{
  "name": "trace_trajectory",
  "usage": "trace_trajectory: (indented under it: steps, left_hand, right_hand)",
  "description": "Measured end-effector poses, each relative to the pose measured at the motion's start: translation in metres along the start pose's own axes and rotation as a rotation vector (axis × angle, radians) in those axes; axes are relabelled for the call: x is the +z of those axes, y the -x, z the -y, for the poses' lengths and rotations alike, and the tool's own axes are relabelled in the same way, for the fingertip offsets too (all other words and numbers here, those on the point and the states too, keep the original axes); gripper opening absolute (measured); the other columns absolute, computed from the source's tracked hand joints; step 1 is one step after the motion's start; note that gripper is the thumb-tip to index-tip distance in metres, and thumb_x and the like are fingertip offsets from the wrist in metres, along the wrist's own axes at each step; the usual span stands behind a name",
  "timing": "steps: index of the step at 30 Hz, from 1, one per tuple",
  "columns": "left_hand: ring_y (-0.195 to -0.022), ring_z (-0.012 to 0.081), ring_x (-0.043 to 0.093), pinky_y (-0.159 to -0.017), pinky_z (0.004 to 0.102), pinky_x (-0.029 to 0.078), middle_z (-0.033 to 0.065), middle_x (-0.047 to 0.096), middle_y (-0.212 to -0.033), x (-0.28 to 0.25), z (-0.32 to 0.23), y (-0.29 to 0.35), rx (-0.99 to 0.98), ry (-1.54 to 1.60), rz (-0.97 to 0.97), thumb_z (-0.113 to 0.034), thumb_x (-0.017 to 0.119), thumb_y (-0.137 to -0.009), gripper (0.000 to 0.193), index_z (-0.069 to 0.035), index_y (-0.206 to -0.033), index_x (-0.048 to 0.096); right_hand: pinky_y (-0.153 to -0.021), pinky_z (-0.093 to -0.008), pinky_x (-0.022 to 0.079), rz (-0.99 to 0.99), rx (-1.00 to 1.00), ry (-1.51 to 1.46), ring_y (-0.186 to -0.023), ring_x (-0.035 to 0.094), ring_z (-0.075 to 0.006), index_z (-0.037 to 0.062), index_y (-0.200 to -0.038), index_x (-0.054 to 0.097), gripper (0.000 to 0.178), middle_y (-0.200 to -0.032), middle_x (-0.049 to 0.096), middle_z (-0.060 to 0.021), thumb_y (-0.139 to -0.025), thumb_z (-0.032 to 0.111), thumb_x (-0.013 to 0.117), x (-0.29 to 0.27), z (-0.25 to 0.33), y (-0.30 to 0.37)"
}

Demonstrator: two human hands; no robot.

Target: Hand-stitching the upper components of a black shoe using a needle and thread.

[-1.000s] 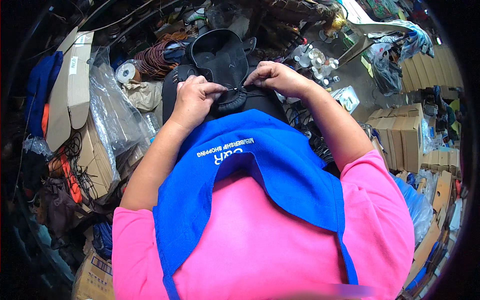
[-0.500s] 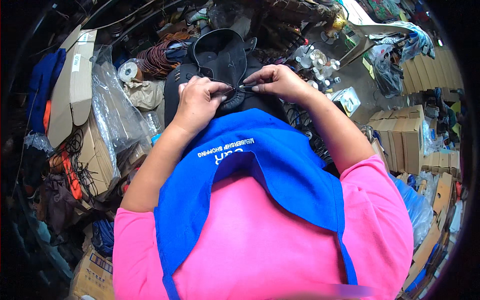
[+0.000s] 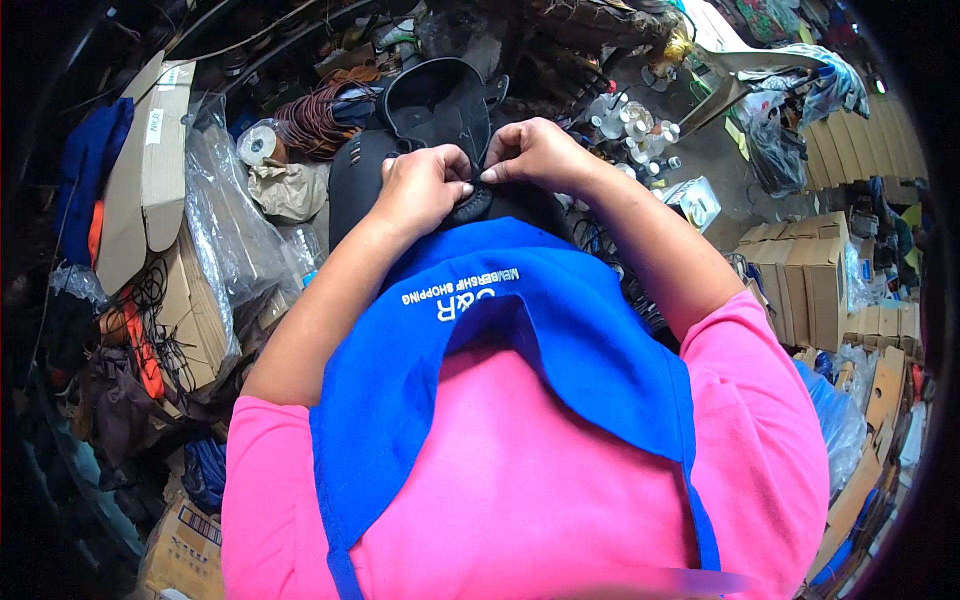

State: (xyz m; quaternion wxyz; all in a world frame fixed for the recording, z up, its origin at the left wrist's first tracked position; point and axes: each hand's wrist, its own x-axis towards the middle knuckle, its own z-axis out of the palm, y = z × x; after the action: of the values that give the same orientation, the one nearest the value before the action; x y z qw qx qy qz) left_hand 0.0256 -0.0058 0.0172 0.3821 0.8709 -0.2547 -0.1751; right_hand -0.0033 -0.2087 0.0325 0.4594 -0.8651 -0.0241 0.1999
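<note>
A black boot (image 3: 440, 108) lies in front of me on a dark surface. Its wide collar opens at the far end and a small strap loop juts out on the right. My left hand (image 3: 425, 185) is closed in a pinch at the boot's front, thumb against fingers. Close by on the right, my right hand (image 3: 535, 155) pinches at the same spot, its fingertips almost meeting the left ones. Whatever small thing sits between the fingertips is hidden. A dark, rounded, ridged part of the boot (image 3: 470, 207) shows just below the hands.
Coiled brown cord (image 3: 325, 110), a spool (image 3: 260, 143) and crumpled paper (image 3: 290, 190) lie left of the boot. Several small bottles (image 3: 635, 125) and a tin (image 3: 692, 200) stand on the right. Cardboard pieces (image 3: 800, 265) and plastic sheeting (image 3: 235, 220) flank me.
My right hand has curled its fingers in, and the thin dark piece with a pale tip that it held no longer shows. My left hand has shifted slightly right, fingertips nearer the right hand's.
</note>
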Motion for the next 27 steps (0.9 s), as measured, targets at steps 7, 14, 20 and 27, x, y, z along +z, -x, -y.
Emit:
trace_trajectory:
  steps: [7,14,20,27]
  left_hand:
    - [-0.088,0.0265,0.055,-0.077,0.0418,0.035,0.0069,0.065,-0.082,-0.024,0.002,0.009,0.333,-0.408,-0.056,-0.016,0.065,-0.079,0.008,-0.011,-0.085,0.066]
    - [-0.083,0.033,0.062,-0.074,0.0413,0.046,0.017,0.064,-0.085,-0.013,0.005,0.004,0.121,-0.107,0.083,-0.012,0.06,-0.085,0.012,-0.004,-0.094,0.06]
    - [-0.084,0.037,0.062,-0.073,0.0409,0.049,0.0212,0.063,-0.087,-0.011,0.003,-0.004,0.184,-0.116,0.132,-0.011,0.057,-0.087,0.014,-0.003,-0.098,0.057]
    - [-0.085,0.0415,0.059,-0.072,0.0468,0.047,0.0234,0.061,-0.085,-0.012,-0.002,-0.004,0.25,-0.283,0.194,-0.013,0.054,-0.087,0.014,-0.003,-0.097,0.052]
  right_hand:
    - [-0.063,-0.0241,0.045,0.009,-0.002,-0.08,-0.066,0.054,-0.0065,0.0035,-0.078,0.063,0.012,-0.068,0.06,0.0015,-0.078,0.011,0.074,-0.024,-0.016,0.004]
    - [-0.078,-0.0246,0.043,-0.068,-0.227,0.002,-0.089,0.051,-0.0087,0.0026,-0.098,0.063,0.024,-0.092,0.052,0.0005,-0.082,0.018,0.073,-0.01,-0.024,0.021]
    - [-0.074,-0.0242,0.043,0.02,0.01,-0.257,-0.077,0.051,-0.0065,0.0012,-0.09,0.06,0.017,-0.079,0.057,0.0003,-0.086,0.016,0.066,-0.022,-0.012,0.045]
    - [-0.082,-0.0418,0.043,-0.576,-0.335,0.785,-0.095,0.055,-0.0297,0.0085,-0.09,0.063,0.018,-0.095,0.06,-0.0064,-0.078,0.021,0.069,-0.035,-0.005,0.011]
